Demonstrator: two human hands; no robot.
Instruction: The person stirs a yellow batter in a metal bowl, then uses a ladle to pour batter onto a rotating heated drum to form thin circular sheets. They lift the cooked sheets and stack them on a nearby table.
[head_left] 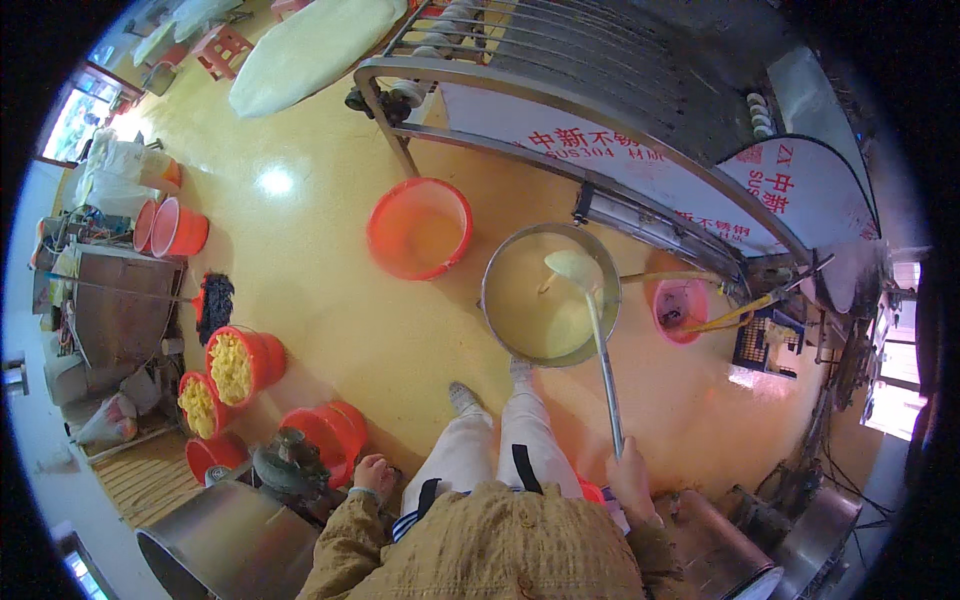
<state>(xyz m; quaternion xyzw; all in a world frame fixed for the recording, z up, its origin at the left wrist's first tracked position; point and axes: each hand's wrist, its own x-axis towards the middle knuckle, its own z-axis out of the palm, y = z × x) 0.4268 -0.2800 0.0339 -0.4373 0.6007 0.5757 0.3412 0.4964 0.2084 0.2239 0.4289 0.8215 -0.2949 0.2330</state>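
Note:
In my right hand (630, 482) is the long metal handle of a ladle (607, 375). My fingers are wrapped round its near end. The ladle's round bowl is over a large round metal pot (487, 318), which holds pale yellow liquid (530, 310). Whether the bowl touches the liquid I cannot tell. The pot stands on the floor just ahead of my feet. Low at my left side, my left hand (374, 476) has its fingers curled in, with no object visible in them. It is nearest to a grey motor-like machine part (290, 462) and an orange-red bucket (335, 430).
An orange-red tub (420, 228) stands left of the pot, a pink bucket (680, 308) right of it. Beyond rises a metal-framed machine (600, 120). Buckets of yellow crumbly stuff (232, 368) stand at left, near a black mop head (215, 308). Metal drums (230, 540) flank me.

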